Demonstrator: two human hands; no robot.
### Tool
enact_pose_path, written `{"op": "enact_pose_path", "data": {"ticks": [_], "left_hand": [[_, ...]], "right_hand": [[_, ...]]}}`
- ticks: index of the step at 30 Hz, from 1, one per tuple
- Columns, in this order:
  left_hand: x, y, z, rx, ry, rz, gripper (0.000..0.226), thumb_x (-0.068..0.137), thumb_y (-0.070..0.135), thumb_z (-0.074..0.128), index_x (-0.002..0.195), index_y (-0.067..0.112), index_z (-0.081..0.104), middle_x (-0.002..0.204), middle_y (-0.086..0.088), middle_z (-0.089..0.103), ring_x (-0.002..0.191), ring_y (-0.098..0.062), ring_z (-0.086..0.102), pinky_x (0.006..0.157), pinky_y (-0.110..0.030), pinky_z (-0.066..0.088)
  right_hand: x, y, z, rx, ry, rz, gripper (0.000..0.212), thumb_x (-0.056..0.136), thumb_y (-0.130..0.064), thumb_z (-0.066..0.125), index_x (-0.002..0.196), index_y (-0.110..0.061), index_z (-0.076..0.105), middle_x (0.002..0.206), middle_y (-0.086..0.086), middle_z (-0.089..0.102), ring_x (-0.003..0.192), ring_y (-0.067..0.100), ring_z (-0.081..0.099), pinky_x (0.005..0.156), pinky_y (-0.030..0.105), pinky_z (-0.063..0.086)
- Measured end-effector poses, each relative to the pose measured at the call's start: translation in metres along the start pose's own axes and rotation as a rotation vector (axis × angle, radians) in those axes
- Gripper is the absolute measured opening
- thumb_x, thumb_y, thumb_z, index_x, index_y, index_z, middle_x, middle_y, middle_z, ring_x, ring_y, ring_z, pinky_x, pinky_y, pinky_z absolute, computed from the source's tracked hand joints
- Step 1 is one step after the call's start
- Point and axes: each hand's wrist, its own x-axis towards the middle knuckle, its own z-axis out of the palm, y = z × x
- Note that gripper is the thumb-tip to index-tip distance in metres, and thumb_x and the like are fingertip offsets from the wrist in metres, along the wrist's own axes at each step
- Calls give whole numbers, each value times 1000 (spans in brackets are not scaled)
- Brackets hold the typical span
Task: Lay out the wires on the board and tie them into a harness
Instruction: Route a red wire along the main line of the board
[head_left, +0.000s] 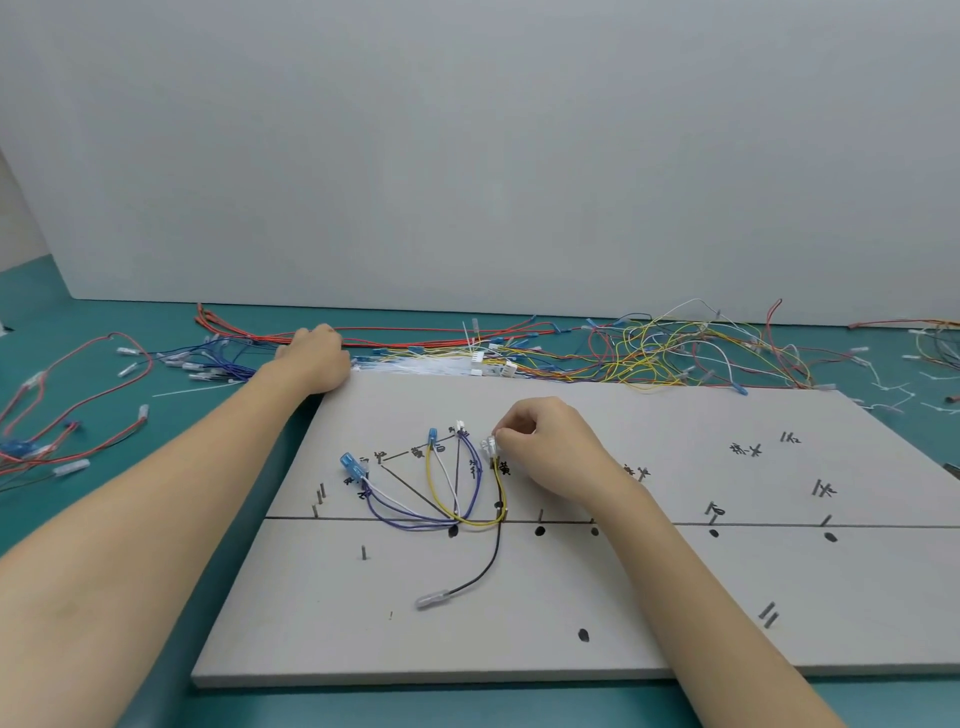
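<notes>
While the right hand (540, 441) is pinching a clear connector (488, 446) onto the board (675, 582), the left hand (317, 358), fingers hidden, is reaching into loose wires (649, 353) on the counter (104, 415); few wires routed, nothing tied.

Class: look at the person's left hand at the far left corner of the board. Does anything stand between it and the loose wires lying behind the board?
Nothing visible does. The left hand rests at the board corner, right beside the pile of loose wires; whether it already touches any cannot be told.
</notes>
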Motion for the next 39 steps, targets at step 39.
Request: {"op": "enact_pose_path", "data": {"ticks": [39], "left_hand": [[-82,93,-131,-482,951,587,73,84,13,56,147,-6,25,144,-19,27,142,-25,29,118,-25,22]], "right_hand": [[-11,-24,-12,579,58,-123,19,91,-26,63,109,-30,65,92,9,70,73,9,57,61,21,45]]}}
